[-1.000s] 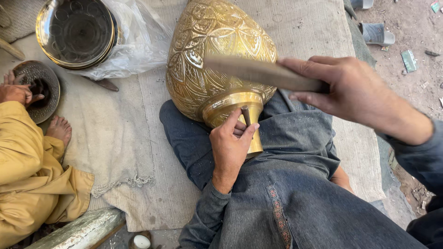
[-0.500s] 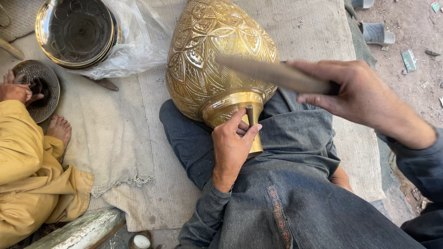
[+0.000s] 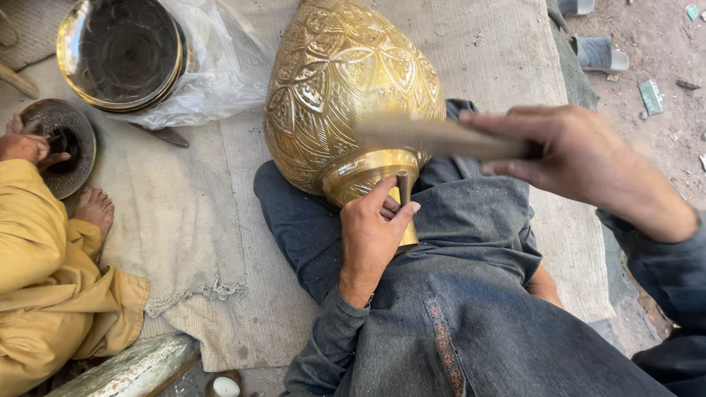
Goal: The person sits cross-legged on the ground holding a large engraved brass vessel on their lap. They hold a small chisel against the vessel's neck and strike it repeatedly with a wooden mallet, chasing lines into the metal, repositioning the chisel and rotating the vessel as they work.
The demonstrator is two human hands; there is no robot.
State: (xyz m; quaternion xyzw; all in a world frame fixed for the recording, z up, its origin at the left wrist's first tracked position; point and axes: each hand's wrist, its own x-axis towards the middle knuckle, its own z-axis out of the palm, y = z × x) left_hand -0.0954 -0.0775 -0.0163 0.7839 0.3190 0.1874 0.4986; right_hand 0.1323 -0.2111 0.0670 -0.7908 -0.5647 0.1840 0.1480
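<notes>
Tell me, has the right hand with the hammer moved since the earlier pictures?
Yes. The right hand with the hammer has shifted rightward and slightly up, judged against the brass vase, which stays in place.

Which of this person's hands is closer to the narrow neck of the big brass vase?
The left. The left hand rests against the vase neck, holding a small punch to it. The right hand is off to the side, gripping a wooden stick.

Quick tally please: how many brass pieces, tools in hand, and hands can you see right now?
Brass pieces: 3 (vase, bowl, dish)
Tools in hand: 2 (punch in left hand, blurred mallet in right hand)
Hands: 3, counting a co-worker's hand
Total: 8
</notes>
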